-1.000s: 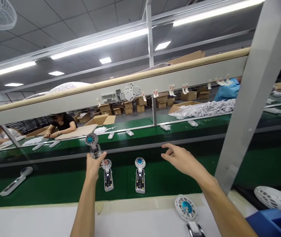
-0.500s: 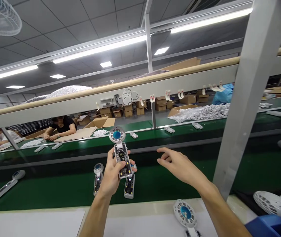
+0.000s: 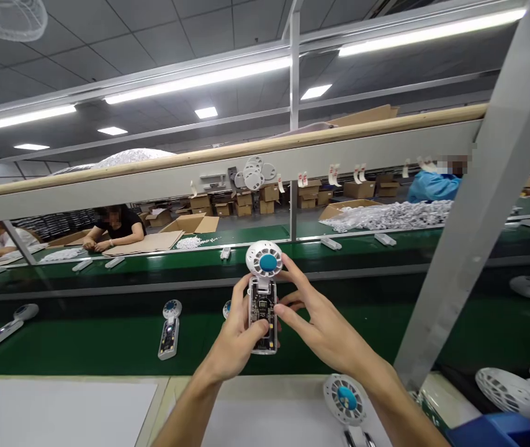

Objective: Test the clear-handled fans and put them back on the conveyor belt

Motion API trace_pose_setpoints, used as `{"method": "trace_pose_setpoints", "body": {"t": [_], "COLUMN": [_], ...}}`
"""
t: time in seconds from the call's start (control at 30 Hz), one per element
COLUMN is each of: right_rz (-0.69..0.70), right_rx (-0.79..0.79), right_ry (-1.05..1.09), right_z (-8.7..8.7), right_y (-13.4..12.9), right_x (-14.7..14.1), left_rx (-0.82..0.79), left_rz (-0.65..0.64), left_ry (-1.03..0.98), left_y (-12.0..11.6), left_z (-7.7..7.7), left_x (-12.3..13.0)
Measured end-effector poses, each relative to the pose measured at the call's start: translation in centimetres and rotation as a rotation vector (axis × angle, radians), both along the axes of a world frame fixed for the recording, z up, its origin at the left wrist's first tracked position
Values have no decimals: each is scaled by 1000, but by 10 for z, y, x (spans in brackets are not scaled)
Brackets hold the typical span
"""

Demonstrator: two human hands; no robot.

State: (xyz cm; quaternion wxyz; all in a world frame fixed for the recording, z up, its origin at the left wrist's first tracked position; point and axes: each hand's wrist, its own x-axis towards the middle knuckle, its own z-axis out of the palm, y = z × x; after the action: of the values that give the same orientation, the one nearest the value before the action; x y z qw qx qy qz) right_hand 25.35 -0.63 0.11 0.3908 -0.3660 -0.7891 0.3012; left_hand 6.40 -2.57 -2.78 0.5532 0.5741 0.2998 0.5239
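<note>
My left hand [image 3: 237, 338] is wrapped round the body of a small handheld fan [image 3: 264, 310], its thumb lying over the exposed circuit board. The fan is upright, with its round white head and blue centre at the top. My right hand [image 3: 321, 320] is at the fan's right side, index fingertip by the rim of the head and thumb against the body's edge; its other fingers are partly hidden behind. A second fan [image 3: 346, 400] lies on the white sheet below my right wrist. Another fan [image 3: 169, 332] with a bare board lies on the green belt to the left.
A closed-looking white fan [image 3: 7, 329] lies at the belt's far left. A slanted metal post [image 3: 460, 205] stands to the right, near white fan parts [image 3: 511, 391] and a blue bin [image 3: 502, 431]. Co-workers sit across the line, with heaps of small white parts [image 3: 395, 214].
My left hand has brought the fan to the right. My right hand has closed in from the side and now touches it. The view has shifted slightly, and belt items have moved left.
</note>
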Motion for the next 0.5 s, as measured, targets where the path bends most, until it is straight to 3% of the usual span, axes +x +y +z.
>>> {"method": "trace_pose_setpoints", "body": {"t": [0.13, 0.5], "right_rz": [-25, 6], "right_rx": [25, 17], "right_ry": [-5, 13], "right_z": [-1, 1], "right_y": [3, 2], "right_x": [1, 3], "left_rx": [-13, -36], "left_rz": [-60, -75], "left_ry": [-40, -44], "left_y": [-1, -3], "left_z": [-1, 2], "left_x": [1, 0]}}
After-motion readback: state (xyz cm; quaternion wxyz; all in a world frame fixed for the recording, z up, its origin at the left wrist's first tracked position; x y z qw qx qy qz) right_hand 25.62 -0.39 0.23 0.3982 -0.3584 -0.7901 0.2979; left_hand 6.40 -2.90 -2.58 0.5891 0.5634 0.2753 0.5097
